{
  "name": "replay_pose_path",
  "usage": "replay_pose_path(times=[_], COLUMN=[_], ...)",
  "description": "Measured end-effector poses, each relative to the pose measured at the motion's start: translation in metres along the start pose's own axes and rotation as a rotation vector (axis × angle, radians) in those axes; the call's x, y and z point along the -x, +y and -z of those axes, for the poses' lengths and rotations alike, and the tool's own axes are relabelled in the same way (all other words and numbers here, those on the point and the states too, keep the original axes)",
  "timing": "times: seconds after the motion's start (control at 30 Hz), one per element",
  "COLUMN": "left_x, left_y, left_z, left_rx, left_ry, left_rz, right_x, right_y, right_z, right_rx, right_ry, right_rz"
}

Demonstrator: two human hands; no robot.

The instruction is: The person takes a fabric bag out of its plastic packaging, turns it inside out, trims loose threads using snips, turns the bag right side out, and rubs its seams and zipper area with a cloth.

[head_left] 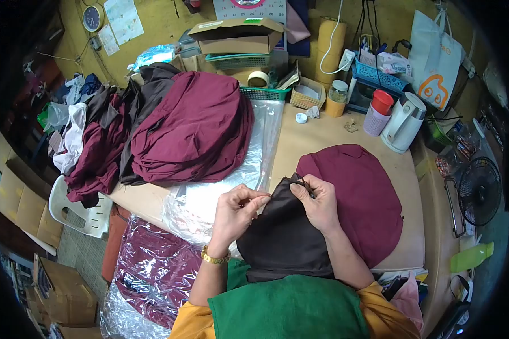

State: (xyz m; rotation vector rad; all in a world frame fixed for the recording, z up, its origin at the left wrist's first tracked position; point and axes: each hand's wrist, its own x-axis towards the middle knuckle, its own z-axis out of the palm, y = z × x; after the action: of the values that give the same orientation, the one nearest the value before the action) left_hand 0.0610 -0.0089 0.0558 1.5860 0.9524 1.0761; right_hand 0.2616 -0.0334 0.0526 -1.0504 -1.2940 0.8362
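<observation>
Yellow wall at the back; tan table beneath the work, running out ahead of the grip. Left to right: white chair, far left of the grip; maroon pile, ahead and left, well apart from the hands; clear plastic, just left of the left hand. Left thumb and fingertip brought together at the upper left edge of the black cloth; whether edge or thread lies between them is too fine to tell. Black cloth hangs from the grip back toward the wearer, long axis roughly along that line, narrow end up between the hands, wider end at the green apron. Right hand clamped on the narrow end, thumb on top; a small dark item shows by its fingers, identity unclear. Key relation: narrow tip sits between both hands, right hand nearer, left at the sloping side. Maroon cloth lies flat just right of the grip, partly behind the right forearm. Kettle ahead and right, well apart.
</observation>
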Motion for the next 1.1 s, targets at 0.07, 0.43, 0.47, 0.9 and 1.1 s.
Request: replay_pose_path(times=[0.07, 0.43, 0.47, 0.9, 1.1], left_x=[0.002, 0.007, 0.007, 0.006, 0.008], left_y=[0.000, -0.009, -0.008, -0.010, -0.010], left_z=[0.000, -0.001, -0.002, -0.006, -0.009], left_rx=[0.019, 0.831, 0.832, 0.791, 0.775], left_ry=[0.010, -0.140, -0.138, -0.092, -0.093], left_rz=[0.029, 0.208, 0.208, 0.158, 0.152], right_x=[0.001, -0.004, 0.001, 0.015, 0.014], right_y=[0.004, 0.001, -0.013, -0.039, -0.033], right_z=[0.003, -0.015, -0.015, -0.017, -0.015], right_rx=[0.017, 0.403, 0.415, 0.867, 0.850], right_ry=[0.006, 0.351, 0.354, 0.112, 0.079], right_rz=[0.001, 0.320, 0.308, 0.684, 0.718])
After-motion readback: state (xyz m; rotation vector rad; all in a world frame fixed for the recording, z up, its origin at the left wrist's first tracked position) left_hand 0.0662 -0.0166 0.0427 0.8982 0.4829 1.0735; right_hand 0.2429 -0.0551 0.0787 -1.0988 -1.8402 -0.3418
